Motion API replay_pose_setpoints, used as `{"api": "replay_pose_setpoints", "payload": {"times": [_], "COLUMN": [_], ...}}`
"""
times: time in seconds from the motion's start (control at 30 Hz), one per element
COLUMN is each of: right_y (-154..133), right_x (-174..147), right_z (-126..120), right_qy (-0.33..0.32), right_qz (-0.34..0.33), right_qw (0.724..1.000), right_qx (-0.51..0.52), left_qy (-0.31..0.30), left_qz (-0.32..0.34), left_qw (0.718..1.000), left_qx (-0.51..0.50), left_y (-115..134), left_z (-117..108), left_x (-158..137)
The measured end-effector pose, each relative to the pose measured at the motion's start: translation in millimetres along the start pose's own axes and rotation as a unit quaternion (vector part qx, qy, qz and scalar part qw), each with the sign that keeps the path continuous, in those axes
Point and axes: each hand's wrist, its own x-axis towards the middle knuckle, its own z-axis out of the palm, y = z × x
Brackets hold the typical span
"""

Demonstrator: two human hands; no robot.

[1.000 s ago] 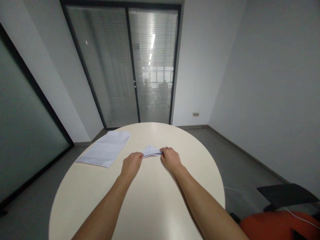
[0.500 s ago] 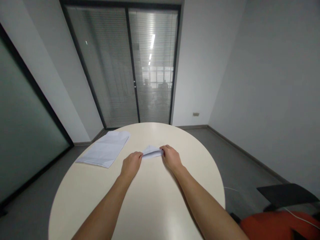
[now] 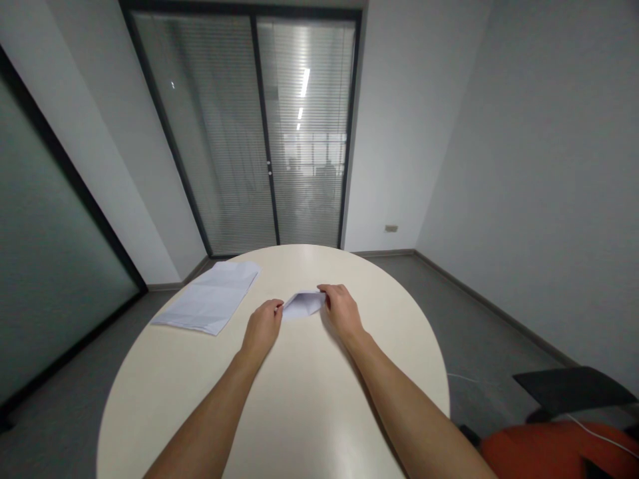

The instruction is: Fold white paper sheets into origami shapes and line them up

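Between my two hands is a small folded piece of white paper, its layers parted so that a shaded hollow shows near the top. My left hand pinches its left corner between thumb and fingers. At the right end, my right hand grips the other corner, thumb on the near side. The undersides of the fingers are hidden. Both forearms reach in low over the round cream table.
A stack of larger white paper sheets lies on the table's left side. An orange-red chair with a black part stands at lower right. Beyond the table are glass doors with blinds.
The folded paper has opened wider between my hands, and its hollow now shows more. My right hand has risen slightly; the sheets on the left stay put.
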Motion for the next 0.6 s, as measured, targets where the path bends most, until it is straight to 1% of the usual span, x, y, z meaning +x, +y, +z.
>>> {"api": "replay_pose_setpoints", "payload": {"times": [0.17, 0.33, 0.47, 0.6], "right_y": [1, 1, -1, -4], "right_x": [1, 2, 3, 3], "right_z": [0, 2, 6, 7], "right_qy": [0.049, 0.083, 0.084, 0.077], "right_qz": [-0.046, -0.080, -0.092, -0.109], "right_qw": [0.997, 0.990, 0.987, 0.986], "right_qx": [0.047, 0.084, 0.097, 0.105], "left_qy": [0.013, -0.013, -0.024, -0.023], "left_qz": [-0.020, -0.049, -0.053, -0.073], "left_qw": [0.998, 0.986, 0.976, 0.972], "left_qx": [-0.055, -0.162, -0.212, -0.222], "left_y": [4, 8, 9, 6], "left_z": [2, 8, 12, 13], "left_x": [0, 1, 1, 1]}}
